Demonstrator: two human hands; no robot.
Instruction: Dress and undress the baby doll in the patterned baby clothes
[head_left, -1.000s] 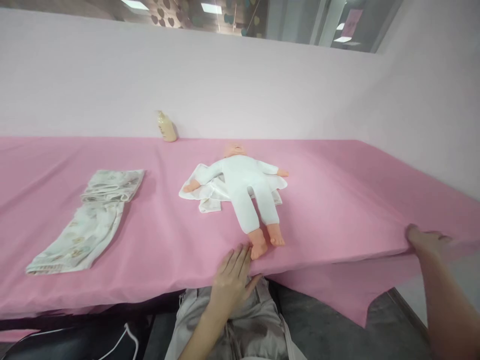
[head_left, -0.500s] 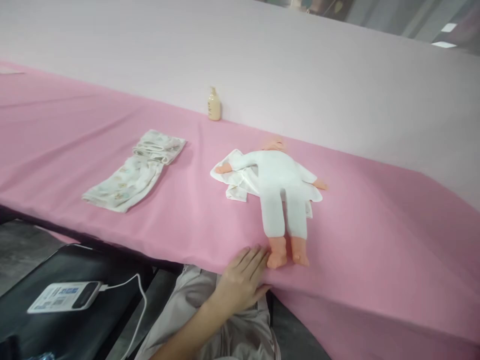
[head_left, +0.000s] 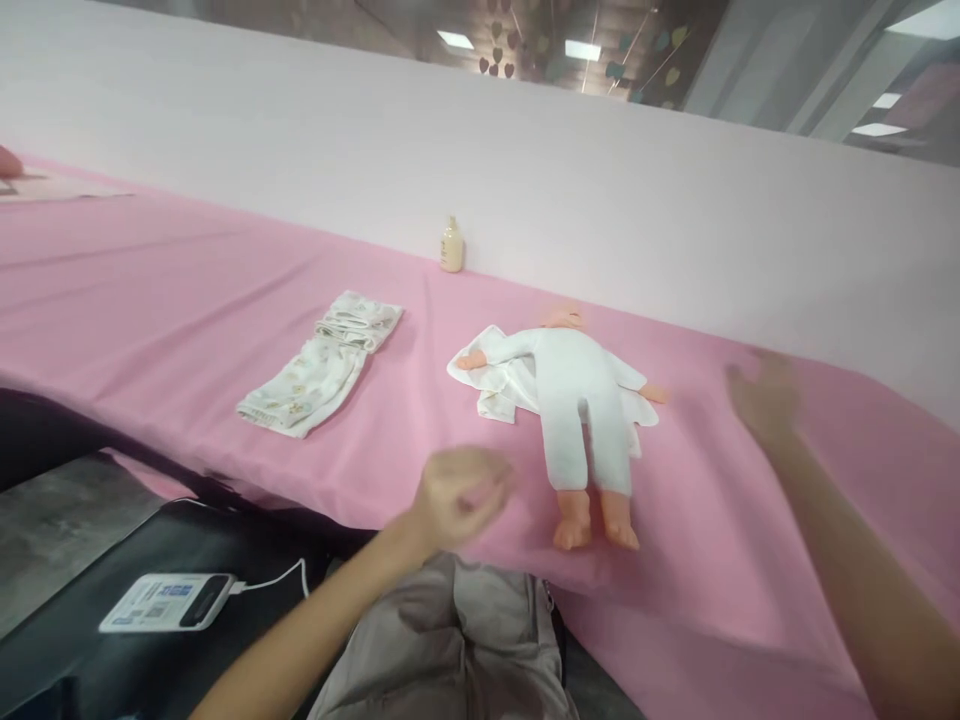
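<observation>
A baby doll (head_left: 577, 370) in a white bodysuit lies on its back on the pink-covered table, feet towards me. Its arms are spread over a white cloth garment (head_left: 499, 380), which is partly hidden under the body. My left hand (head_left: 463, 495) hovers left of the doll's feet, apart from them. Its fingers look curled, but motion smears the tips. To the doll's right, my right hand (head_left: 765, 395) is raised over the table, blurred, thumb apart from the fingers. I see nothing held in either hand. Left of the doll lies a folded patterned cloth (head_left: 319, 370).
A cream pump bottle (head_left: 451, 247) stands against the white wall (head_left: 300, 140) at the back. A black chair seat (head_left: 247, 635) at lower left bears a white power bank (head_left: 166, 602) with a cable. The pink tablecloth (head_left: 180, 290) runs off both sides.
My left hand has lifted off the table edge beside the doll's foot and curled. My right hand has come into view at the right. The camera view has tilted up.
</observation>
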